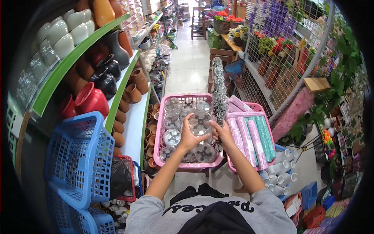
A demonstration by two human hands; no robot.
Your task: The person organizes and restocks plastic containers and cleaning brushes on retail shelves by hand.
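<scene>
My left hand has its thumb and fingers curved around the side of a clear round container with a dark pattern on its face. My right hand is wrapped around the lower end of a silver tinsel duster, which stands upright. The right thumb reaches toward the same container; whether it touches is hard to see. Beneath both hands is a pink basket holding several similar clear containers.
A second pink basket at the right holds rolled pink and teal packs. Blue baskets are stacked at left beside shelves of pots and vases. A wire rack with artificial flowers stands right. A tiled aisle runs ahead.
</scene>
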